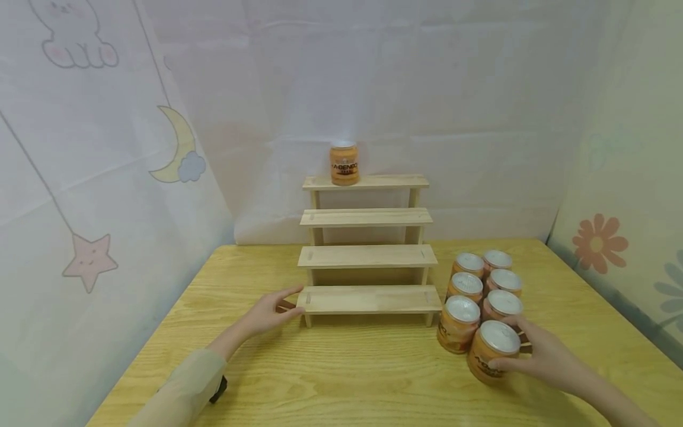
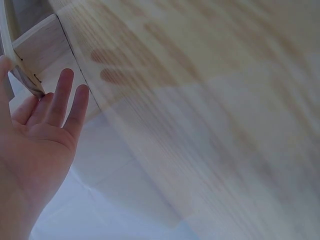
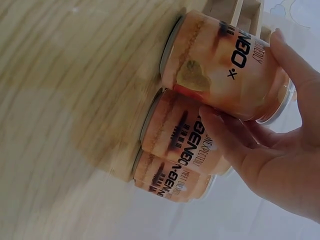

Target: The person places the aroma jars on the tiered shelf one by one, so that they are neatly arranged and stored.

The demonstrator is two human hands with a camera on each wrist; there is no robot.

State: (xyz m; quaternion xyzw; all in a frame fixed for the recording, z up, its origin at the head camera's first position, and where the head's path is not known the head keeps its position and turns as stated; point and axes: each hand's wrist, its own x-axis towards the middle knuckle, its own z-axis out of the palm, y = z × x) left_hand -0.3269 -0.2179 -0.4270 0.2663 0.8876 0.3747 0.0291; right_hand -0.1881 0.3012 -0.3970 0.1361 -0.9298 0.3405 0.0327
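Your right hand (image 1: 549, 359) grips an orange can (image 1: 492, 347) at the near end of the cluster on the desk (image 1: 320, 373); "ENBO" shows on its label. Six more cans (image 1: 462, 311) sit beside it, one reading "UNEXPECTEDLY". Lids hide their contents. Your left hand (image 1: 267, 313) seems to hold the wooden stand (image 1: 368, 256) by its lowest shelf's left end. An "A·BENBO" can (image 1: 344, 165) stands on top.

Seven orange cans (image 1: 464, 309), silver-lidded, upright in two rows, another can (image 1: 344, 166) atop the four-tier wooden rack (image 1: 368, 256)
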